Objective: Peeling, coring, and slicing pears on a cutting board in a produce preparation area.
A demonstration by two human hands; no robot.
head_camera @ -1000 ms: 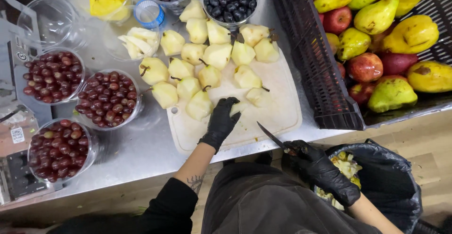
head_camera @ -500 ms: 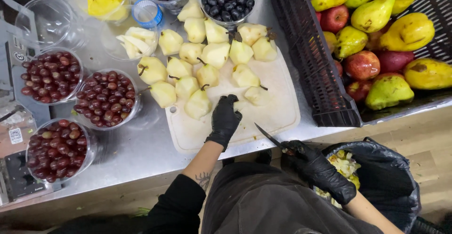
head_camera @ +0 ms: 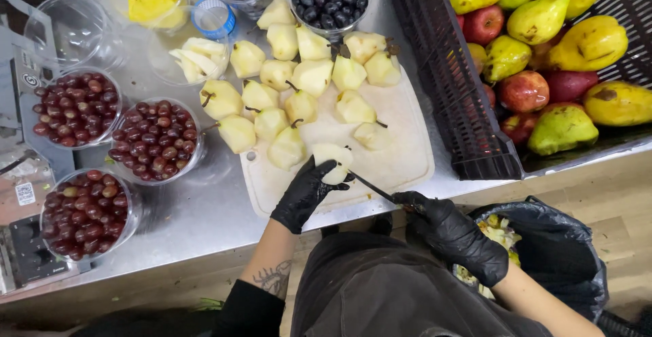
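peeled pear (head_camera: 331,157) lies on the white cutting board (head_camera: 401,154), pinned by the gloved left hand (head_camera: 307,193). right hand (head_camera: 454,235) grips a knife (head_camera: 372,186) touching it. looks mid-cut; the next stroke needs a steady pear. counter (head_camera: 197,208) holds grape cups (head_camera: 153,140).

Both the left hand (head_camera: 307,193) and the right hand (head_camera: 454,236) wear thin black gloves with a faint rubbery sheen, and the knife (head_camera: 372,188) blade looks like dark metal, though it is too thin to be sure. The peeled pear (head_camera: 333,161) is pale, moist and smooth on a matt, scuffed white plastic cutting board (head_camera: 401,154). The brushed steel counter (head_camera: 204,208) shines dully, the grape tubs (head_camera: 155,140) are clear glossy plastic, and the crate (head_camera: 451,86) is black plastic lattice.
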